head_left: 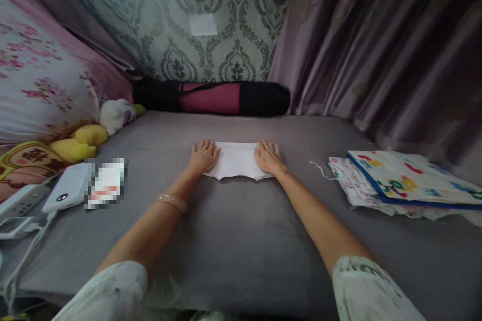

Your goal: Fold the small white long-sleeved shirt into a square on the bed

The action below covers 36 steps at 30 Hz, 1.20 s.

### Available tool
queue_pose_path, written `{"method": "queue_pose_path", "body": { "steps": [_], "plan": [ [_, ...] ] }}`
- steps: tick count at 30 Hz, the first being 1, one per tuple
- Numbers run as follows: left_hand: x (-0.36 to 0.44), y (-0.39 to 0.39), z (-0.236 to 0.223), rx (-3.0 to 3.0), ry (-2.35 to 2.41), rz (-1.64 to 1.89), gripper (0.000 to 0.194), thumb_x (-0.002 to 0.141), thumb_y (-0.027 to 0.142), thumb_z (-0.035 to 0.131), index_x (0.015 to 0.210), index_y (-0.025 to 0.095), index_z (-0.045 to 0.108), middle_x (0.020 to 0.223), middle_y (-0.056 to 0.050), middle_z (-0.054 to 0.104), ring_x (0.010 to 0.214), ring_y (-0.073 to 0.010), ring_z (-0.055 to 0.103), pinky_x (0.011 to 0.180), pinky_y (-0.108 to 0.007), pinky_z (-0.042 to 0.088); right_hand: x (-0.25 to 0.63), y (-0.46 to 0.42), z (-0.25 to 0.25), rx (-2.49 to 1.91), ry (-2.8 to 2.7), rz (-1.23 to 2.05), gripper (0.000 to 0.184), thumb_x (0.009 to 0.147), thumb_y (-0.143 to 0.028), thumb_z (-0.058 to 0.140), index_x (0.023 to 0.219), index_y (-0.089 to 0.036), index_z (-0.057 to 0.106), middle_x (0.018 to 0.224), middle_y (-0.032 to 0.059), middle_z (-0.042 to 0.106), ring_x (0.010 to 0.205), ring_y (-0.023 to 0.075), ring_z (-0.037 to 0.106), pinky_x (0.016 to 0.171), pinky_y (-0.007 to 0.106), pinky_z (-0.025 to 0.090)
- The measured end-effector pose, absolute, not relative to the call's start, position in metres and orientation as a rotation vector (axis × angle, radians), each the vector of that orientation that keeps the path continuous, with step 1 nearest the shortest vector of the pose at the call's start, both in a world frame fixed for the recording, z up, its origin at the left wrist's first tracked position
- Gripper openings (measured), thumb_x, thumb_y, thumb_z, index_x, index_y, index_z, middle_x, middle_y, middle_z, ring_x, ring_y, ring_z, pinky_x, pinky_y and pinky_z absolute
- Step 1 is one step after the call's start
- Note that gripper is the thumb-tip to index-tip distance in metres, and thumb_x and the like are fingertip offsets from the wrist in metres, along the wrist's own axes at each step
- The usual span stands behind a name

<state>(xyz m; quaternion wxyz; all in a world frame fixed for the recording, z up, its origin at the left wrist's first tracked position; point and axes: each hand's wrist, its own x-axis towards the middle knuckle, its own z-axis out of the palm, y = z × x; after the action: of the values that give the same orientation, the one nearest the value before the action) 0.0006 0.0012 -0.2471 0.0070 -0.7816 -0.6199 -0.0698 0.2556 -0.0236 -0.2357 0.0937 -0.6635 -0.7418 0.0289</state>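
A small white cloth (pixel 238 159) lies spread on the grey sheet (pixel 241 241), its near edge slightly wavy. Over its left end my left hand (pixel 205 156) rests flat with the fingers stretched out. My right hand (pixel 268 155) presses flat on the right end, fingers also spread. Parts of both ends of the cloth are hidden under the palms. I cannot tell what kind of garment or cloth it is.
To the right lies a stack of folded fabrics (pixel 410 175). A white power bank (pixel 70 188), a power strip (pixel 24 203) with cables and plush toys (pixel 77 143) are on the left. A black and red long bag (pixel 211 98) lies along the wall.
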Motion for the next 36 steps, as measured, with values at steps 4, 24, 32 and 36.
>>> {"method": "queue_pose_path", "body": {
  "steps": [4, 24, 32, 36],
  "plan": [
    [-0.007, 0.003, -0.255, -2.485, -1.996, -0.233, 0.061, 0.098, 0.048, 0.017, 0.144, 0.014, 0.038, 0.154, -0.017, 0.032, 0.142, -0.0302, 0.029, 0.113, -0.056, 0.023, 0.271, -0.022, -0.244, -2.021, -2.189, 0.137, 0.061, 0.098, -0.037, 0.019, 0.146, -0.004, 0.033, 0.155, 0.0172, 0.028, 0.145, 0.0273, 0.019, 0.117, 0.048, 0.013],
    [-0.006, -0.040, -0.248, -2.469, -1.955, -0.313, 0.060, 0.098, 0.048, 0.021, 0.143, 0.013, 0.039, 0.154, -0.015, 0.032, 0.143, -0.0298, 0.026, 0.115, -0.053, 0.018, 0.213, -0.036, -0.239, -1.899, -2.255, 0.153, 0.060, 0.098, -0.038, 0.020, 0.149, -0.007, 0.030, 0.157, 0.0155, 0.023, 0.146, 0.0280, 0.015, 0.117, 0.052, 0.008],
    [-0.023, -0.031, -0.269, -2.431, -1.962, -0.740, 0.045, 0.096, 0.034, 0.033, 0.134, 0.015, 0.047, 0.148, -0.015, 0.043, 0.136, -0.0253, 0.040, 0.112, -0.045, 0.031, 0.212, -0.035, -0.241, -1.945, -2.256, 0.196, 0.058, 0.098, -0.038, 0.023, 0.148, -0.009, 0.032, 0.157, 0.0145, 0.026, 0.145, 0.0280, 0.019, 0.116, 0.053, 0.013],
    [-0.031, -0.023, -0.280, -2.357, -1.938, -1.058, 0.043, 0.087, 0.023, 0.043, 0.129, 0.012, 0.049, 0.136, -0.018, 0.052, 0.128, -0.0257, 0.048, 0.109, -0.041, 0.038, 0.199, -0.034, -0.234, -1.984, -2.230, 0.188, 0.057, 0.098, -0.035, 0.024, 0.148, -0.008, 0.031, 0.156, 0.0163, 0.027, 0.145, 0.0289, 0.018, 0.116, 0.054, 0.011]
  ]
}}
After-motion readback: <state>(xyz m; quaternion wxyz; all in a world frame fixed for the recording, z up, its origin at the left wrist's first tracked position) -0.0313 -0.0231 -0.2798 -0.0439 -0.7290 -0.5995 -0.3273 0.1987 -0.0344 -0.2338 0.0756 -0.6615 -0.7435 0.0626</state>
